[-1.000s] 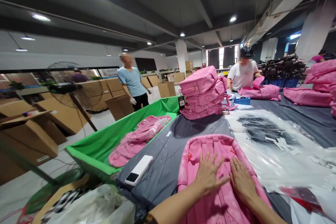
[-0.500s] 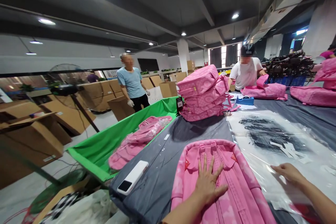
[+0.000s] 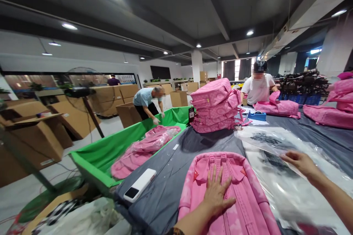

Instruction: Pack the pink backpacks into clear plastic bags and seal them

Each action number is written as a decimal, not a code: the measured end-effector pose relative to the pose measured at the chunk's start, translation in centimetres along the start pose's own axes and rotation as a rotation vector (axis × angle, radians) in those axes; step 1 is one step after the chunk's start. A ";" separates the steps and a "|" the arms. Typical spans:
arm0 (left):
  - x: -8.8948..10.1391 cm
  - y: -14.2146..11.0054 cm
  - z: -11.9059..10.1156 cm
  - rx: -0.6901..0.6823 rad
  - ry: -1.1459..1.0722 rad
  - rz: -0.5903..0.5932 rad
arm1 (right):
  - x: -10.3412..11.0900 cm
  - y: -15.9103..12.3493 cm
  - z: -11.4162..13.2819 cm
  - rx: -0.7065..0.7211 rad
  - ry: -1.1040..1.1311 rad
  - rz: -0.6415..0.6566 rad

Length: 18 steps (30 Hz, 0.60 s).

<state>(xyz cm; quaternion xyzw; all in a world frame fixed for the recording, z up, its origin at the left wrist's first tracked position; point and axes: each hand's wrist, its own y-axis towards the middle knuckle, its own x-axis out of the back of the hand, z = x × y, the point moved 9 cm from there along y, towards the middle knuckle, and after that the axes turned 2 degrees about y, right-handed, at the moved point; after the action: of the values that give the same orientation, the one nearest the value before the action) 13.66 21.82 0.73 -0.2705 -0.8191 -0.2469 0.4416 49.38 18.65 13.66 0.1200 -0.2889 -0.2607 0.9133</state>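
Note:
A pink backpack (image 3: 239, 205) lies on the dark cloth-covered table in front of me, its strap side up. My left hand (image 3: 217, 192) rests flat on it with fingers spread. To the right, my right hand (image 3: 302, 163) pinches the edge of a clear plastic bag (image 3: 264, 141) and holds that edge raised. More clear bags with black print (image 3: 289, 187) lie beneath it. Beyond my backpack stands a stack of pink backpacks (image 3: 213, 108) with a black tag hanging from its left side.
A green-lined bin (image 3: 91, 154) along the table's left holds pink backpacks in plastic (image 3: 149, 143). A co-worker in light blue (image 3: 145, 99) bends over it. A white phone-like device (image 3: 140, 185) lies near the left edge. Across the table, another co-worker (image 3: 259, 88) handles a pink backpack.
My right hand has risen and lifted the edge of a clear bag off the pile. The co-worker in light blue has gone from standing to bending over the bin. My left hand stays on the backpack.

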 end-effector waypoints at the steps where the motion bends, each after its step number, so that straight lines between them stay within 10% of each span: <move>1: 0.1 0.2 -0.8 -0.020 -0.019 -0.048 | -1.9 -0.3 1.5 0.008 0.025 0.064; 9: -0.4 1.9 -3.8 0.192 -0.940 -0.509 | -16.2 -11.0 6.8 0.011 0.209 0.351; 18: 4.6 -4.4 3.6 0.519 -0.471 -0.515 | -14.4 -8.1 4.9 -0.168 0.346 0.065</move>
<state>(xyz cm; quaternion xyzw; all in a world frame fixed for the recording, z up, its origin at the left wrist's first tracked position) 6.49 21.97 2.22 0.0137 -0.9732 -0.0663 0.2198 33.15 19.36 7.93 0.0770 -0.1086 -0.2300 0.9640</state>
